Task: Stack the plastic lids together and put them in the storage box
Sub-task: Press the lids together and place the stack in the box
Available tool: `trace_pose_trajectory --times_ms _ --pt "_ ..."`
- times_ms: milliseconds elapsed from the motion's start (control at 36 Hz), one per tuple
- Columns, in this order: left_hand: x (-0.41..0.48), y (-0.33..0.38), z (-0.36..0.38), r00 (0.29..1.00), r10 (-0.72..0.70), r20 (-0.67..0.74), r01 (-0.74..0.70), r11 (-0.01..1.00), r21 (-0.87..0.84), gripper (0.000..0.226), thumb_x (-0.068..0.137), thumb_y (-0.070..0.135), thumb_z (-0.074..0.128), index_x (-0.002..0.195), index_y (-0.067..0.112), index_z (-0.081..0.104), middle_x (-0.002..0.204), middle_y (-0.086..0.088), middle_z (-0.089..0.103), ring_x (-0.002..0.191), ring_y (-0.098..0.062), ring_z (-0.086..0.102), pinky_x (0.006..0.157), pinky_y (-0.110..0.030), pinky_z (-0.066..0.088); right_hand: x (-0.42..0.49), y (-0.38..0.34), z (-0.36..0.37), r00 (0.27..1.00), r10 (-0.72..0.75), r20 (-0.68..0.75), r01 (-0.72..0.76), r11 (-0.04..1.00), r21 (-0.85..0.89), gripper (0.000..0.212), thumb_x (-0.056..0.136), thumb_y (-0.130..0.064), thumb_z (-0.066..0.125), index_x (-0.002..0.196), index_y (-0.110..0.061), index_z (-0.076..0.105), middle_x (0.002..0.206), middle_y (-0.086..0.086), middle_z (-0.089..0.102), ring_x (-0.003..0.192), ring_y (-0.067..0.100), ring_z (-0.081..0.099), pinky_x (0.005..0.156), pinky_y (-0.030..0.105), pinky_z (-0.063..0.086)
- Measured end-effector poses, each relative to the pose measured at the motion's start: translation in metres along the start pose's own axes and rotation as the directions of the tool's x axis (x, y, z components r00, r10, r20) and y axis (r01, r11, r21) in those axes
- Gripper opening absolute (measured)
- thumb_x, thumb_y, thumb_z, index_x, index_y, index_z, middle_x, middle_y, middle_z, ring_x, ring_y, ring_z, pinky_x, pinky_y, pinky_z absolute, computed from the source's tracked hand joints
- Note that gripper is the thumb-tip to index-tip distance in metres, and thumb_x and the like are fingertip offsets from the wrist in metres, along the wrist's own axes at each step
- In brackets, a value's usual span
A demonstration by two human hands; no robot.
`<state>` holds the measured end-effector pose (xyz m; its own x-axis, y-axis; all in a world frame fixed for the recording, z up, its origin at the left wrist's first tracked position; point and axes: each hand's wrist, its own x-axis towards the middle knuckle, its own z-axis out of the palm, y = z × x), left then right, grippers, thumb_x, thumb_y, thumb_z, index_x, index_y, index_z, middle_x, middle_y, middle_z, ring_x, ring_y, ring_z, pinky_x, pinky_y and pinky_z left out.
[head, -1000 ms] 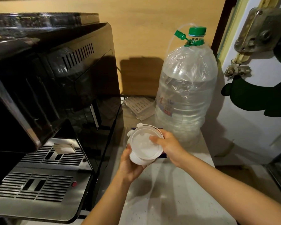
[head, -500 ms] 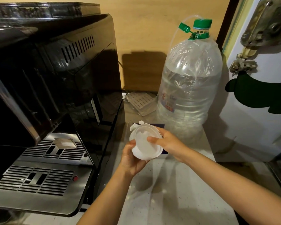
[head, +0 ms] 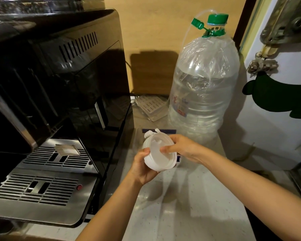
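A stack of white round plastic lids is held tilted above the pale counter, its hollow side facing me. My left hand cups the stack from below and the left. My right hand grips its right rim, thumb laid across the top lid. Behind the lids, a clear storage box with a dark blue edge sits on the counter, mostly hidden by the lids and my hands.
A black coffee machine with a steel drip tray fills the left. A big water bottle with a green cap stands behind the box. A white fridge door is on the right. Pale counter lies below my arms.
The lids have settled closer together into one stack. My left thumb has come up onto the stack's left rim. Both hands stay in about the same place.
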<state>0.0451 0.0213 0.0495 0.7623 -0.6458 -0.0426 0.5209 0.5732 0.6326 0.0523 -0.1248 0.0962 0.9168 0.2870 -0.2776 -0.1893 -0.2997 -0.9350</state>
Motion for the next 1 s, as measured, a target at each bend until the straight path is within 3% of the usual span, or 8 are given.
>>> trace_pose_trajectory --times_ms 194,333,444,611,778,861,917,1000 --pt "0.009 0.005 -0.001 0.998 -0.036 0.052 0.035 0.999 0.007 0.068 0.030 0.034 0.086 0.093 0.017 0.070 0.086 -0.011 0.071 0.080 -0.025 0.067 0.066 -0.041 0.057 0.008 -0.002 -0.010 1.000 0.005 0.029 -0.005 1.000 -0.018 0.025 0.079 -0.010 0.068 0.104 -0.008 0.065 0.094 0.005 0.065 0.091 0.021 0.060 0.084 0.032 0.050" --pt "0.019 0.010 -0.002 0.992 -0.073 0.103 0.072 0.997 0.012 0.077 0.036 0.039 0.086 0.105 0.017 0.059 0.091 -0.011 0.069 0.085 -0.027 0.065 0.064 -0.042 0.058 0.014 -0.008 -0.018 0.998 0.002 0.065 0.001 0.999 -0.047 0.029 0.078 -0.005 0.067 0.107 -0.004 0.063 0.084 0.000 0.063 0.080 0.014 0.059 0.063 0.017 0.049" --pt "0.029 0.014 -0.005 0.984 -0.107 0.141 0.098 0.993 0.073 0.071 0.045 0.047 0.082 0.107 0.019 0.063 0.096 -0.011 0.068 0.091 -0.033 0.064 0.065 -0.042 0.058 0.021 -0.008 -0.026 0.997 -0.012 0.074 0.022 0.991 -0.133 0.023 0.079 -0.008 0.067 0.103 -0.007 0.063 0.084 0.000 0.062 0.081 0.015 0.058 0.071 0.023 0.049" --pt "0.048 0.024 -0.011 0.994 -0.083 -0.065 0.097 0.967 0.237 0.073 0.035 0.059 0.081 0.097 0.023 0.069 0.098 -0.008 0.062 0.088 -0.023 0.059 0.066 -0.035 0.054 0.034 -0.008 -0.042 0.995 -0.096 0.001 0.095 0.980 -0.172 0.031 0.077 -0.002 0.068 0.107 0.004 0.061 0.092 0.008 0.060 0.084 0.017 0.056 0.075 0.024 0.046" --pt "0.061 0.045 -0.013 0.994 0.055 -0.099 0.013 0.814 0.581 0.072 0.051 0.056 0.074 0.113 0.023 0.060 0.104 -0.004 0.068 0.093 -0.019 0.063 0.076 -0.031 0.052 0.056 -0.005 -0.051 0.978 -0.181 -0.102 0.144 0.945 -0.292 0.036 0.074 -0.007 0.073 0.107 -0.003 0.059 0.096 0.006 0.060 0.091 0.019 0.055 0.069 0.018 0.043" --pt "0.067 0.055 -0.015 0.977 0.110 -0.185 0.048 0.728 0.683 0.068 0.053 0.038 0.072 0.117 0.022 0.053 0.110 -0.010 0.060 0.097 -0.025 0.060 0.077 -0.037 0.053 0.066 0.001 -0.055 0.962 -0.226 -0.155 0.167 0.933 -0.320 0.039 0.073 -0.014 0.075 0.107 -0.005 0.059 0.100 0.008 0.064 0.092 0.023 0.059 0.076 0.029 0.049" --pt "0.071 0.059 -0.016 0.967 0.155 -0.200 0.063 0.619 0.783 0.058 0.055 0.027 0.073 0.110 0.028 0.053 0.104 -0.002 0.060 0.095 -0.022 0.060 0.076 -0.032 0.055 0.075 0.006 -0.058 0.949 -0.262 -0.177 0.186 0.915 -0.359 0.039 0.072 -0.021 0.076 0.105 -0.008 0.058 0.101 0.008 0.065 0.089 0.021 0.060 0.075 0.027 0.048" --pt "0.078 0.062 -0.016 0.953 0.252 -0.169 0.082 0.321 0.943 0.052 0.069 0.005 0.069 0.115 0.019 0.051 0.099 0.004 0.058 0.096 -0.017 0.056 0.069 -0.011 0.048 0.086 0.013 -0.060 0.921 -0.342 -0.185 0.214 0.844 -0.492 0.035 0.072 -0.025 0.076 0.096 -0.012 0.054 0.095 0.006 0.063 0.080 0.015 0.054 0.061 0.018 0.041"
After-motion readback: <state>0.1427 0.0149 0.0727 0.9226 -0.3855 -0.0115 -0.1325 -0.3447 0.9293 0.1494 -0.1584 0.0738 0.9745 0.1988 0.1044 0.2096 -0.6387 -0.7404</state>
